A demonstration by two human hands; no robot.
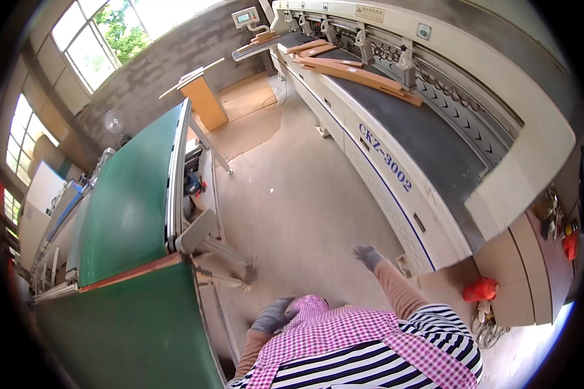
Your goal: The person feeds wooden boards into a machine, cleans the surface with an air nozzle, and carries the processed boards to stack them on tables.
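My right hand [368, 257], in a grey glove, is stretched out over the floor [298, 214] with its fingers apart and nothing in it. It is nearest to the end of the long white machine marked CKZ-3002 [383, 159]. Close to the front of the pink checked apron [344, 324] is my left hand [274, 316], also grey-gloved. Its fingers are loosely bent beside the cloth, and I see no object in them. Whether they touch the apron is unclear.
Wooden strips [360, 74] lie on the machine's dark bed. To the left runs a green conveyor belt [133, 188] with metal legs. An orange-brown panel stack [202, 104] stands at the back. A red container [480, 290] sits by the cabinet [522, 272].
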